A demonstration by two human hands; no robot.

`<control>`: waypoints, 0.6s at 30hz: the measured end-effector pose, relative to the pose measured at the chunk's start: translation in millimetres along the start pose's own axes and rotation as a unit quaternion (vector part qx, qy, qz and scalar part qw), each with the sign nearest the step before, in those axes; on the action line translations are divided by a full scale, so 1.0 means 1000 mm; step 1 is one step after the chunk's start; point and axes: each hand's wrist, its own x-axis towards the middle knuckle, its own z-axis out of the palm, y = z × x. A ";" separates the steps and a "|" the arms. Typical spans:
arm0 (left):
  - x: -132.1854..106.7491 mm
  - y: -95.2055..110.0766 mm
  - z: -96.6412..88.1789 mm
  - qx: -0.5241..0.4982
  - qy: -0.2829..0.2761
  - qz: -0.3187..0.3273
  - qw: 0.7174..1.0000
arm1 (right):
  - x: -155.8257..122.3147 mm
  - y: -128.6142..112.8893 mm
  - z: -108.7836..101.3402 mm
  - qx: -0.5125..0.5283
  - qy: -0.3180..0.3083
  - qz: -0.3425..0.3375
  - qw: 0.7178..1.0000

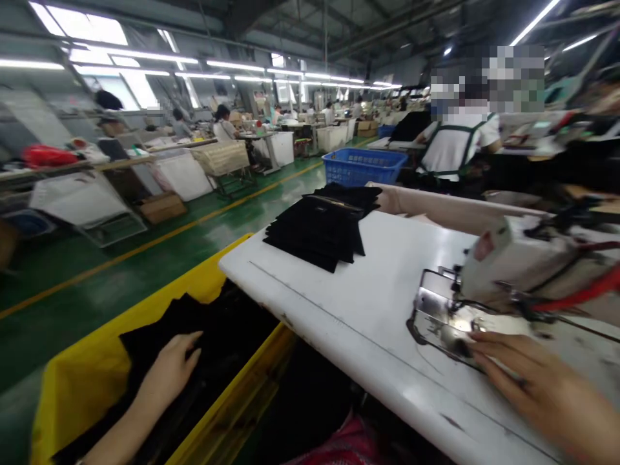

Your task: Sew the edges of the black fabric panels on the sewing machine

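Observation:
My left hand is over the black fabric pieces heaped in a yellow bin; its thumb and forefinger are apart, and the other fingers are partly hidden. At the right, my right hand reaches over the white table with fingers stretched out, the tips at the metal plate of a sewing machine. No cloth shows under the needle area. A stack of black fabric pieces, the top one with a zipper-like strip, lies at the table's far left corner.
Behind the table stands a blue plastic basket. A co-worker in a white top sits beyond it, facing away. To the left runs a green floor with a yellow line, then more workstations and a cardboard box.

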 end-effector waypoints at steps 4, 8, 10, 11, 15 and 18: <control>0.087 0.082 -0.011 -0.072 0.066 0.155 0.983 | 0.006 -0.049 -0.007 -0.027 -0.063 0.006 0.998; 0.162 0.190 -0.002 -0.101 0.060 0.304 0.945 | 0.007 -0.070 0.009 -0.017 -0.073 0.075 0.994; 0.191 0.229 0.009 -0.089 0.059 0.339 0.935 | 0.005 -0.070 0.014 -0.003 -0.075 0.092 0.993; 0.204 0.242 0.015 -0.079 0.060 0.346 0.933 | 0.004 -0.069 0.016 0.007 -0.076 0.094 0.993; 0.243 0.259 0.024 -0.036 0.031 0.362 0.931 | 0.003 -0.063 0.019 0.035 -0.080 0.094 0.992; 0.258 0.258 0.013 -0.019 -0.008 0.379 0.925 | 0.005 -0.063 0.020 0.038 -0.091 0.104 0.990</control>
